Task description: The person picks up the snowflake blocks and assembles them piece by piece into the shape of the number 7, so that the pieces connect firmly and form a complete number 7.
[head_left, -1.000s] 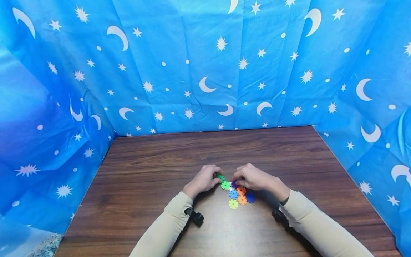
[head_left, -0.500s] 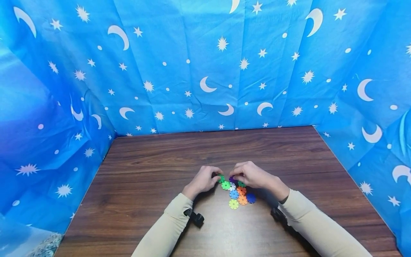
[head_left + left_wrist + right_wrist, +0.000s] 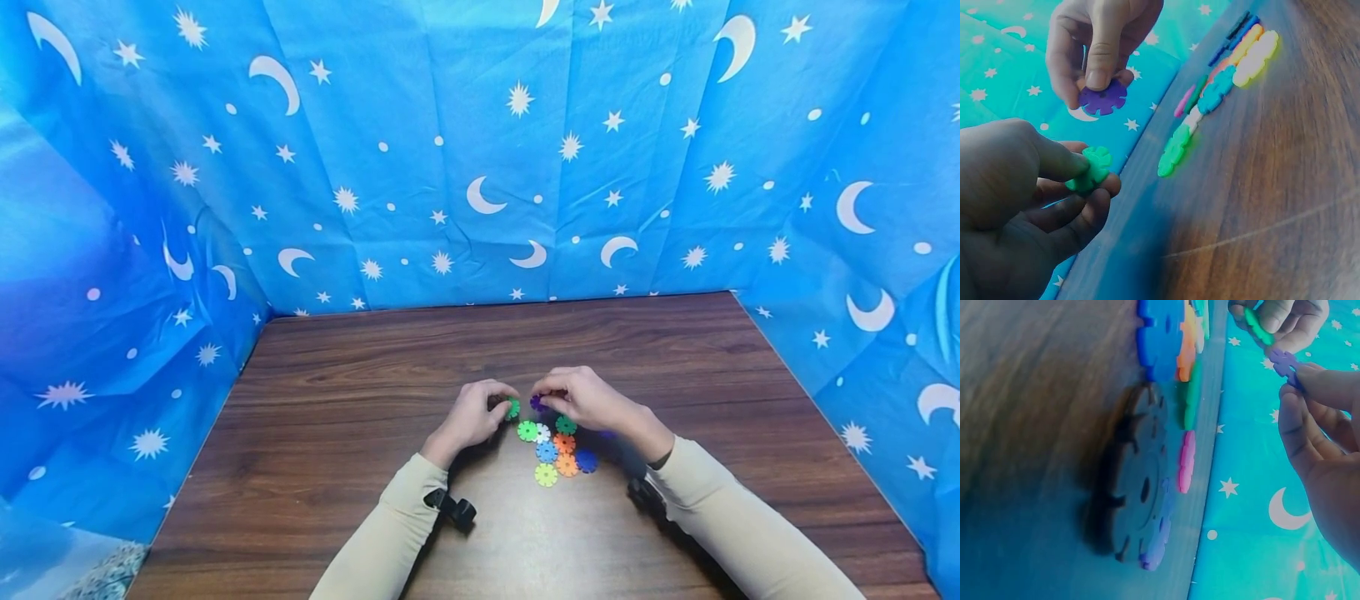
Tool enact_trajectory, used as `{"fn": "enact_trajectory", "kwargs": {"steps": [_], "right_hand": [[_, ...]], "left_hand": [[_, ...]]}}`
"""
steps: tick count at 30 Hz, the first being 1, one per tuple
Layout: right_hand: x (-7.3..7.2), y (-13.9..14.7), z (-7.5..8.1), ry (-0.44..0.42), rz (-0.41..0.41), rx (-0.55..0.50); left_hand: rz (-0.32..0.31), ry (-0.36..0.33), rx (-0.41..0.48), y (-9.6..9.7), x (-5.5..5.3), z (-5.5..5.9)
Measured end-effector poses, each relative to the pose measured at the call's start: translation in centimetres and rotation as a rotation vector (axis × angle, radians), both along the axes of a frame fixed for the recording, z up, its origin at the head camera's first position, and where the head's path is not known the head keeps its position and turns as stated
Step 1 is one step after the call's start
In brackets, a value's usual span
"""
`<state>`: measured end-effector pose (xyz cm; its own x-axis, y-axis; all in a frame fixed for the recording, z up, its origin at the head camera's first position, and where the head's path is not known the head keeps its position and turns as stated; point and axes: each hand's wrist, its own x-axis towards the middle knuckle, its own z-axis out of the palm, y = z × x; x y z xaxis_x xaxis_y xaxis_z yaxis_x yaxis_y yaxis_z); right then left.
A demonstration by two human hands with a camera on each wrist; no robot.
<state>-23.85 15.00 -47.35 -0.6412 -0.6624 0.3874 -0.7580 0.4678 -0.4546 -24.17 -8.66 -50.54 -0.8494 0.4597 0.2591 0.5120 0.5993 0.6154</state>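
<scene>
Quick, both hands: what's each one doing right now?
Left hand: holding a green notched disc between thumb and fingers.
Right hand: holding a purple notched disc between thumb and fingers.

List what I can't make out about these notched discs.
Left wrist: part of held green disc, covered by the left hand.
Left wrist: top of held purple disc, behind the right hand.
Right wrist: top of blue disc, cut off by upper edge.
Right wrist: part of lilac disc, behind the dark disc.
</scene>
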Motion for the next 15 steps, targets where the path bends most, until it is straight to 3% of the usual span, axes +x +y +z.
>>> {"fn": "enact_trajectory", "kwargs": {"steps": [5,15], "right_hand": [[0.01,-0.07,0.13,-0.034,-0.041,-0.035],[-0.12,-0.25,0.2,0.006,-0.056,-0.14]], "left_hand": [[0.022,-0.025,0.062,0.19,0.22,0.25],[0.024,-0.14,0.267,0.87,0.53,0.34]]}}
